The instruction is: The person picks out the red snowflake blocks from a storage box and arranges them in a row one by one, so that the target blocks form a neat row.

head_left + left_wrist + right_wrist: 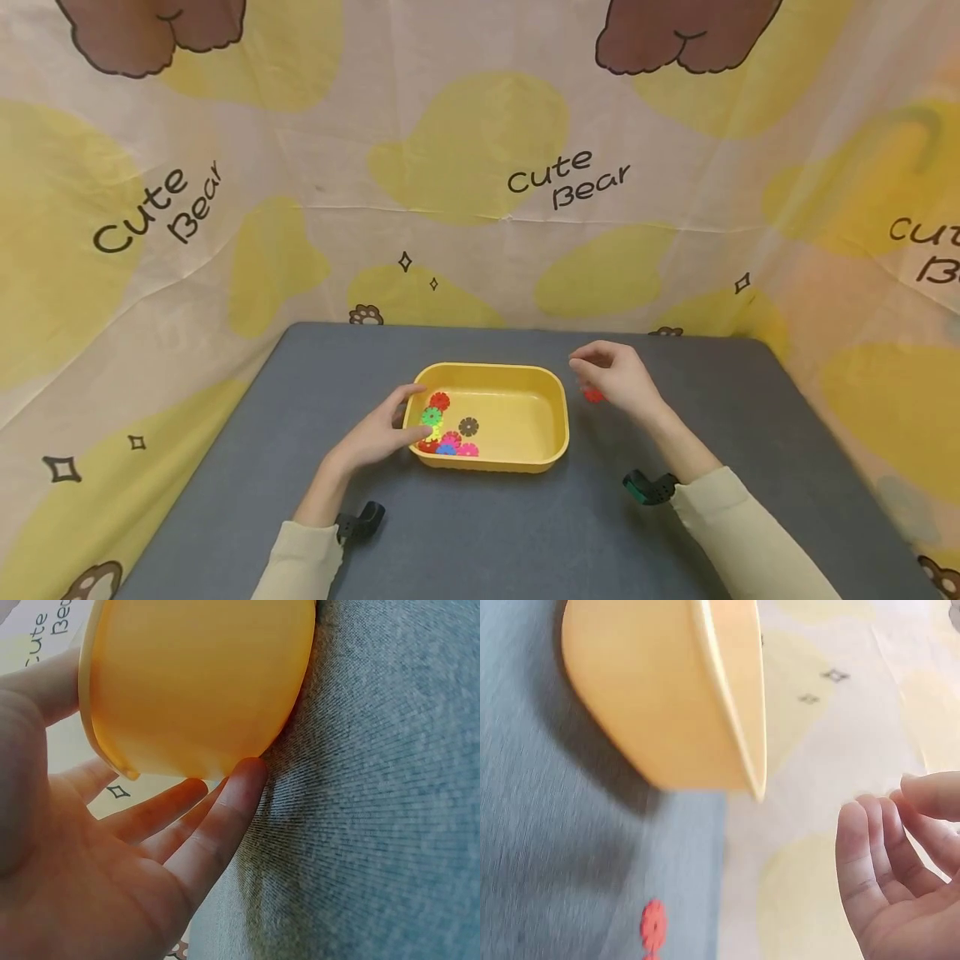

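Observation:
A yellow plastic tub (525,417) stands on the table, with colored snowflake discs (432,417) in its left part. My left hand (378,433) grips the tub's left end, thumb over the rim and fingers against the outer wall, as the left wrist view also shows. Right of the tub, my right hand (618,379) is raised over the table, its fingers loosely bent and the thumb near the index fingertip; nothing shows between them. A red snowflake disc (654,926) lies on the table below this hand, with part of another at the frame's bottom edge.
The grey table (480,533) runs back to a printed cloth backdrop (465,150), which also rises along both sides. Each wrist wears a dark camera band, one at the left wrist (362,522) and one at the right (649,487).

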